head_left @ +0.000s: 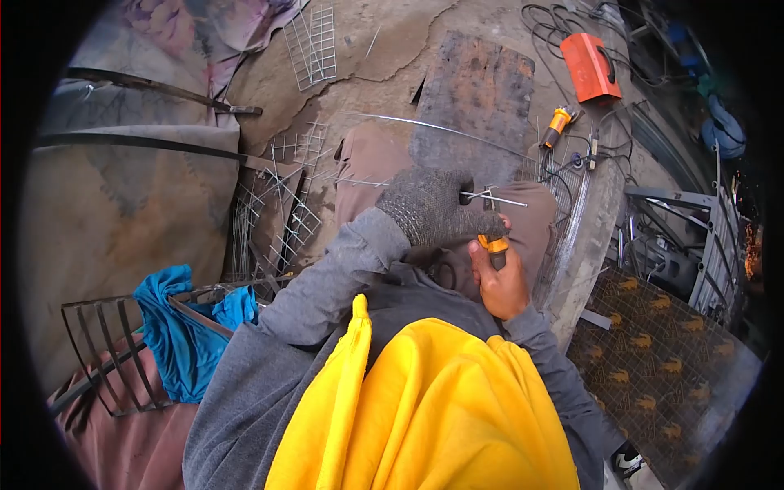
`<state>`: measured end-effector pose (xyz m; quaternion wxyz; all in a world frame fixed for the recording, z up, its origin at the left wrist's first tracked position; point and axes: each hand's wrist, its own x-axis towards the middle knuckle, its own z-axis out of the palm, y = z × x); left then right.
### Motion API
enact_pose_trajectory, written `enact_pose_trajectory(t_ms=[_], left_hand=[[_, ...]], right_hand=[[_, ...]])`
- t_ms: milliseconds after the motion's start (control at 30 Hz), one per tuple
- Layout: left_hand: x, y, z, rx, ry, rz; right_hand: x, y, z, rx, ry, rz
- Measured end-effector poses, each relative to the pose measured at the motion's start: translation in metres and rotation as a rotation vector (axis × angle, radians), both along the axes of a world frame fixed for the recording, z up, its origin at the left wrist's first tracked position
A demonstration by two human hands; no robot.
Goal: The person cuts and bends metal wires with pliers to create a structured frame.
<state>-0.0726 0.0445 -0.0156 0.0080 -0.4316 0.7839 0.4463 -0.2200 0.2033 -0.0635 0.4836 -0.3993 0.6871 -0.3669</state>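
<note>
My left hand [433,206], in a grey knit glove, grips a thin metal wire [498,197] whose end sticks out to the right of the fist. My bare right hand [500,282] holds a tool with an orange and black handle [493,247] just below the wire; its tip is hidden behind the glove. Both hands work over my knees, above a rusty metal plate [478,98] on the ground. A long thin rod [441,127] runs across behind the hands.
Wire mesh pieces [286,204] lie at left, another mesh panel [314,41] further up. An orange welding machine [590,67] with cables and an orange-handled holder [557,124] sit upper right. A blue cloth [175,331] hangs on a metal grille [106,351]. A patterned mat [661,359] lies at right.
</note>
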Motion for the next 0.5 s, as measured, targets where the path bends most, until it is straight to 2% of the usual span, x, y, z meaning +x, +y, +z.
enact_pose_trajectory(t_ms=[33, 167, 233, 267, 333, 400, 467, 500], left_hand=[[0.000, -0.001, -0.006, -0.017, 0.005, -0.018], [0.001, -0.004, -0.023, -0.091, 0.040, -0.022], [0.006, -0.007, -0.022, -0.139, 0.055, -0.022], [0.009, -0.007, -0.022, -0.181, 0.070, -0.028], [0.014, -0.008, -0.026, -0.210, 0.095, -0.010], [0.017, -0.007, -0.031, -0.234, 0.125, 0.007], [0.020, -0.008, -0.034, -0.257, 0.142, 0.011], [0.019, -0.010, -0.036, -0.259, 0.142, 0.013]], right_hand=[[0.001, 0.000, -0.001, -0.075, 0.119, -0.022], [0.001, -0.008, 0.014, -0.078, 0.220, -0.007], [0.002, -0.011, 0.021, 0.174, -0.259, -0.003], [0.004, -0.012, 0.022, 0.170, -0.264, 0.002], [0.008, -0.012, 0.026, 0.193, -0.549, -0.007], [0.012, -0.014, 0.034, 0.209, -0.608, -0.018], [0.015, -0.018, 0.042, 0.303, -1.061, -0.045], [0.015, -0.020, 0.038, 0.303, -1.060, -0.042]])
